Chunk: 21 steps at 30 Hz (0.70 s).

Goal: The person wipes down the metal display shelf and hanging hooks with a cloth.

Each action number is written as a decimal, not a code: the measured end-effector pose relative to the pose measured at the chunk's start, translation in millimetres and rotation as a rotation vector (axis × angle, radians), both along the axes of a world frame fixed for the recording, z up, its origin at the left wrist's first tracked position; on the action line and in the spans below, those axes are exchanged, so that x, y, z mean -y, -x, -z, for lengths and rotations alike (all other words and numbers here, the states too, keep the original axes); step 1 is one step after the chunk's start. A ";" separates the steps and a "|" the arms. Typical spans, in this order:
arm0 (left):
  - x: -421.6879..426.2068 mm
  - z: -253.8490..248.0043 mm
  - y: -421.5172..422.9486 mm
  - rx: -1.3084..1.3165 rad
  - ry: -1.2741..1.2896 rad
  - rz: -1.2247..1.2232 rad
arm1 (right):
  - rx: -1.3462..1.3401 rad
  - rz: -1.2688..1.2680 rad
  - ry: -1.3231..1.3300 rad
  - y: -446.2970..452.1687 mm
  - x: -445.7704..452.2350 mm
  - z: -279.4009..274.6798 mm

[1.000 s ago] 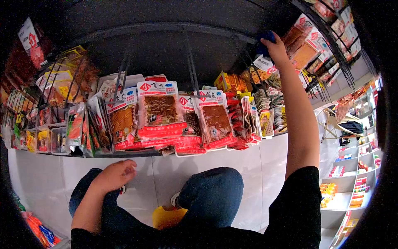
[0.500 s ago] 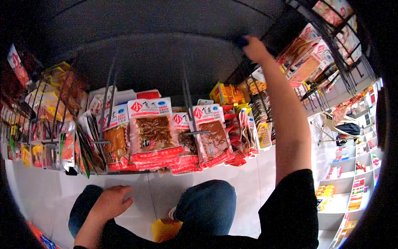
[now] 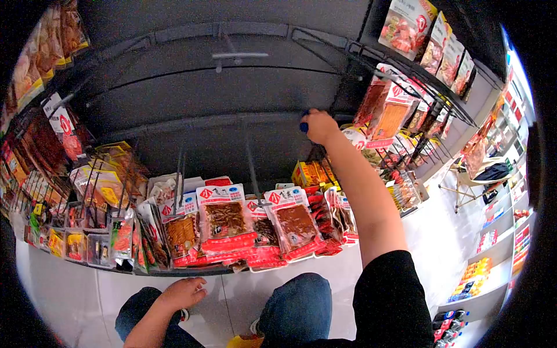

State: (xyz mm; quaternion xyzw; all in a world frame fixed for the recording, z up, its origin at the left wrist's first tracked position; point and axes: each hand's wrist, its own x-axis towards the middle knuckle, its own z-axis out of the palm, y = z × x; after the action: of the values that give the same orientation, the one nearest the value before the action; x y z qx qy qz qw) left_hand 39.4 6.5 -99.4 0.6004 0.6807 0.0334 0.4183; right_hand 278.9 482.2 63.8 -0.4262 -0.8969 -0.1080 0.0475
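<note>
My right hand (image 3: 321, 127) reaches out to the black back panel (image 3: 278, 90) of a display rack. Its fingers are closed around a small dark blue object (image 3: 304, 126), whose kind I cannot make out, held at the lower crossbar (image 3: 197, 121). My left hand (image 3: 183, 293) is above my left knee, holding nothing, with fingers loosely extended and thumb apart. Between the hands, red-and-white packets of brown snacks (image 3: 226, 219) hang on metal hooks (image 3: 250, 165) low on the rack. A yellow packet (image 3: 311, 173) hangs below my right forearm.
More packets hang at the left (image 3: 119, 174) and right (image 3: 390, 119). Small clear boxes (image 3: 97, 249) line the lower left. My right knee (image 3: 299, 307) is close to the rack's front. White shelves (image 3: 490, 284) with goods and a folding chair (image 3: 464, 182) stand at the right.
The view has tilted upward, showing more of the rack's upper bars. My right hand, still gripping the blue object, has shifted a little left along the crossbar. My left hand stays near my knee.
</note>
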 end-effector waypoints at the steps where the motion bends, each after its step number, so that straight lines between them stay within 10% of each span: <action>1: 2.8 4.0 1.5 -0.013 0.002 -0.006 | -0.003 0.005 -0.007 -4.9 3.5 0.6; 21: 40.2 -25.4 -12.7 -0.043 -0.097 -0.018 | -0.096 -0.011 0.322 -87.0 127.6 -26.4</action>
State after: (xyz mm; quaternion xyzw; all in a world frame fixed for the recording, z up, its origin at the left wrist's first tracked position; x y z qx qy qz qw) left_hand 52.1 -33.7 -73.9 0.6144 0.6926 0.0570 0.3736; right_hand 365.9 354.7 90.2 -0.4282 -0.9016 0.0579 0.0222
